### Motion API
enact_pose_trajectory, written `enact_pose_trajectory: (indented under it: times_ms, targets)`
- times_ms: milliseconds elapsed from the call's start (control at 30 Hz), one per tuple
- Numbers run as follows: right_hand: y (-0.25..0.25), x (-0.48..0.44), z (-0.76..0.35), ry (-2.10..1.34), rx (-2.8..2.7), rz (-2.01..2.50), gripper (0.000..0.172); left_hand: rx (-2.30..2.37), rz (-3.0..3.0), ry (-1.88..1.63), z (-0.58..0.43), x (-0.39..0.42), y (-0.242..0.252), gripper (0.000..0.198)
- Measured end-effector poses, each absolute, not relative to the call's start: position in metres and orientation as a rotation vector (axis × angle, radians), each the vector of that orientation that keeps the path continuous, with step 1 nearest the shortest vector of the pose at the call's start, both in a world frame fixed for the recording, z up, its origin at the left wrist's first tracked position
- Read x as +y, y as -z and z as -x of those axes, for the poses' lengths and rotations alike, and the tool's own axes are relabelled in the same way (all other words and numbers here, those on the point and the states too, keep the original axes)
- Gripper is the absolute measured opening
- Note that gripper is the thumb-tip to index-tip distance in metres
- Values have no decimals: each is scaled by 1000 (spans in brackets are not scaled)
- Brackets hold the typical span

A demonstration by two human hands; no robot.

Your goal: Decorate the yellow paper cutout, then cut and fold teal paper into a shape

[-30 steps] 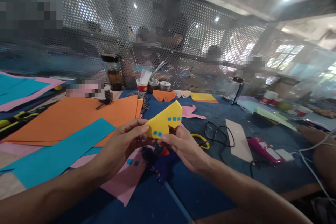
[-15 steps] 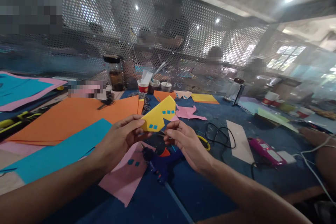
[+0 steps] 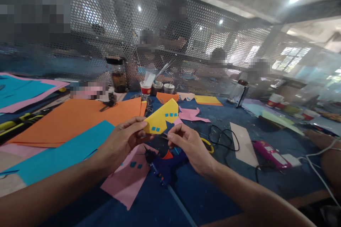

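Observation:
My left hand [image 3: 130, 133] pinches the left end of a yellow paper cutout [image 3: 157, 115] between thumb and fingers. Small blue squares stick to the cutout in two groups, and its lower right edge has a notch. Just below that notch, my right hand [image 3: 185, 142] has thumb and forefinger closed together; whatever they hold, if anything, is too small to make out. Beneath both hands lies a blue glue gun [image 3: 165, 170] with a long glue stick out of its back. Its nozzle rests over a pink paper piece [image 3: 125, 184] bearing blue squares. A yellow scissor handle [image 3: 207, 145] shows behind my right hand.
Orange sheets [image 3: 71, 120] and a blue sheet [image 3: 69, 152] cover the left side. Paper cups [image 3: 146, 88] and a lidded jar [image 3: 117, 76] stand before a perforated metal screen [image 3: 213, 35]. To the right are a black cable [image 3: 223, 136] and a magenta device [image 3: 271, 154].
My right fingertips have shifted slightly down and away from the notch. The yellow cutout stays almost in place in my left hand.

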State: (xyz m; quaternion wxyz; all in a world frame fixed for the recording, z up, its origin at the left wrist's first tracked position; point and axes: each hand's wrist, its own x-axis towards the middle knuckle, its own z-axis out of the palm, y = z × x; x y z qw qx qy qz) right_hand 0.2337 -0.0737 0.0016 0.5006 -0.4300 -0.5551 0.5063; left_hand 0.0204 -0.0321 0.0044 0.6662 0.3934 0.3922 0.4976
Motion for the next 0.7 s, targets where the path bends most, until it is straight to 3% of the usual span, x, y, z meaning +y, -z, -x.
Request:
enact_pose_trajectory:
  times_ms: [367, 700]
  targets:
    - [-8, -75, -241, -969, -1702, 1092, 9, 883, -1023, -1109, -7, -18, -2, 28]
    - [-29, -89, -275, -556, -2614, 1159, 41, 884, -1110, -1117, 10, 12, 4, 36]
